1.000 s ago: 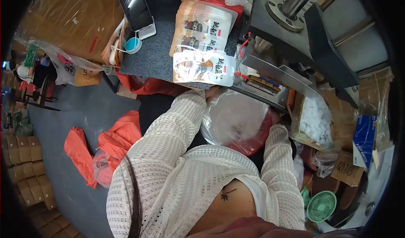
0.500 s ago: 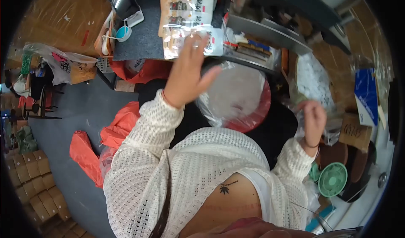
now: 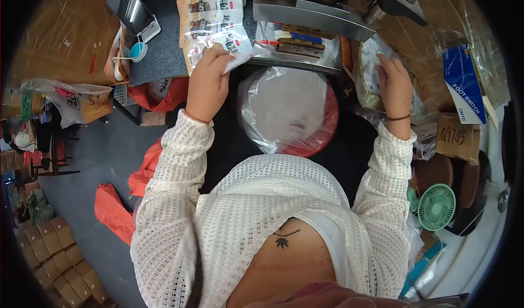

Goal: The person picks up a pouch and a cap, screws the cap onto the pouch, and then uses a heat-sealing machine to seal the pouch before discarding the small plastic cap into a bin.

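My left hand [image 3: 209, 84] is closed on the corner of a printed packet [image 3: 234, 40], the nearest of several that overlap in a stack [image 3: 210, 5] on the dark tabletop. Its fingertips pinch the packet's near edge. On the right, my right hand [image 3: 396, 87] reaches over an open bag of small white packets [image 3: 372, 62], fingers bent downward; their tips are partly hidden, and whether they hold one cannot be made out. Between the hands, a round red container [image 3: 331, 111] covered in clear plastic stands below the table edge.
A metal machine [image 3: 311, 16] stands at the table's back. A phone [image 3: 130, 8] and a blue cup [image 3: 138, 50] are at the left. On the right are a blue box [image 3: 463, 81], a carton [image 3: 457, 136] and a green fan [image 3: 436, 207]. Red bags [image 3: 113, 212] lie on the floor.
My left hand has moved left and closed on the near packet, which is now tilted. My right hand has risen to the bag of white packets. The view has shifted slightly.
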{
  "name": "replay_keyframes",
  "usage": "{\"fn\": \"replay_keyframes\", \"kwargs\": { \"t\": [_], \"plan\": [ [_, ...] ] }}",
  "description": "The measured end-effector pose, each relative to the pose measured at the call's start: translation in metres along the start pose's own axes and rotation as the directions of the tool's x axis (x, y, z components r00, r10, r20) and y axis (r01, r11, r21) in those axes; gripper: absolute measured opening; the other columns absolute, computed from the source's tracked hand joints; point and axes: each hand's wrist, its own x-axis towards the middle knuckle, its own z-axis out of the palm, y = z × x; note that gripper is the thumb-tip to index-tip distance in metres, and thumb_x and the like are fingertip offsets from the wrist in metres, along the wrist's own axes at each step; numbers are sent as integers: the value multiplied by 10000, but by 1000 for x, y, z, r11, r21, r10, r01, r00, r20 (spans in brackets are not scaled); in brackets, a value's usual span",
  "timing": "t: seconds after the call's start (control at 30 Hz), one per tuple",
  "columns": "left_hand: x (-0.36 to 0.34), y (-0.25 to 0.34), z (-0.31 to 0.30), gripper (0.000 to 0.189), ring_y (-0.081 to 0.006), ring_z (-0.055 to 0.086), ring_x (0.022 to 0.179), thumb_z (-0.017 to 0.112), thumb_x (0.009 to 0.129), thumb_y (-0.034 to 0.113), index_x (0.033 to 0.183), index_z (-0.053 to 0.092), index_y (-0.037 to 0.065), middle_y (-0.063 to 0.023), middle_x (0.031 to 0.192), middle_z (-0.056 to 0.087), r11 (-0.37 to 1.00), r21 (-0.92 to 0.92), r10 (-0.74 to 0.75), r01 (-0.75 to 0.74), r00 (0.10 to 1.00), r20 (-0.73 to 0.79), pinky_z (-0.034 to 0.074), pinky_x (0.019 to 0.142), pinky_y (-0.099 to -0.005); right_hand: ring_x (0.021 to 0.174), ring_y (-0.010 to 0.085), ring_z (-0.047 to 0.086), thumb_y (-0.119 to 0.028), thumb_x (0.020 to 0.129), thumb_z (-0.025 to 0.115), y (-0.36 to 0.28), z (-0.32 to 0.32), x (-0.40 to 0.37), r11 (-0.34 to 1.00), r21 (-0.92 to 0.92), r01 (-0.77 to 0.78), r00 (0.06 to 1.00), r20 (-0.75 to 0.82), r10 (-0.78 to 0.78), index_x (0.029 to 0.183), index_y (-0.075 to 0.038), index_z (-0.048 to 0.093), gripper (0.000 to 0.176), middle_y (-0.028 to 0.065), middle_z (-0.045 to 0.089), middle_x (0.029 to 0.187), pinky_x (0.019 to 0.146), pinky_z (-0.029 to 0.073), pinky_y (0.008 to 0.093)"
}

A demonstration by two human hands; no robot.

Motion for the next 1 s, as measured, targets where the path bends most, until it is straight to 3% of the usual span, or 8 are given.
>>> {"fn": "replay_keyframes", "kwargs": {
  "t": [0.1,0.23,0.33,0.47,0.57,0.67,0.87,1.0],
  "plan": [
    [-2,26,-6,157,-411,647,883,614,991,98,1065,696,-14,-168,944,687,960,-143,-226,241,968,112,526,795,-420,934,356,667,-116,881,734,-3,-1,-1,999,-36,-10,1000,-20,9,1138,-131,720,258,104,683,1034,793,543,441],
    [-7,59,13,245,-192,705,956,570,1056,147,1184,684,-27,-139,1042,749,726,-534,-291,434,897,333,535,864,-322,963,355,674,-81,902,705,-8,1,5,998,-38,47,995,-89,-50,1131,-97,708,230,121,705,1059,822,550,429],
    [-11,72,39,207,-109,669,855,656,1015,138,1127,717,-25,-76,986,754,335,-717,-355,611,787,505,541,799,-289,999,354,685,-56,946,666,1,0,8,1000,3,13,979,-203,-12,1165,-38,687,220,159,708,1096,860,549,398],
    [-5,78,45,149,-64,652,762,780,929,95,988,747,-38,-18,874,730,480,-598,-297,642,760,578,534,697,-239,905,269,680,-79,972,668,-26,-12,2,932,347,-104,958,-216,188,1191,-8,677,230,138,711,1016,821,531,349],
    [-3,84,48,160,-62,654,776,795,911,90,999,749,-36,-22,873,732,472,-593,-256,653,745,617,534,708,-237,861,216,660,-86,962,682,-62,-28,-4,759,614,-217,973,71,221,1177,-10,694,228,116,710,998,789,513,312],
    [-8,84,54,165,-60,657,786,796,907,83,1009,750,-37,-26,873,737,501,-567,-241,654,734,635,536,713,-238,843,167,637,-81,955,691,-91,-37,3,604,787,-123,984,175,-29,1067,9,729,148,88,710,974,761,485,288],
    [-8,96,46,202,-71,674,861,758,958,143,1063,754,-30,-42,924,756,499,-498,-209,709,656,725,544,772,-247,787,204,645,-66,945,681,-109,-49,14,650,732,-204,951,305,-45,1051,11,733,141,108,699,905,716,494,313],
    [-21,104,54,301,-99,683,911,664,1023,189,1165,714,-71,-92,1036,766,178,-565,-109,806,586,803,561,822,-280,786,245,659,-63,925,691,-99,-56,23,791,609,-60,893,387,-230,1079,-6,730,169,128,690,893,719,508,339]
  ]
}}
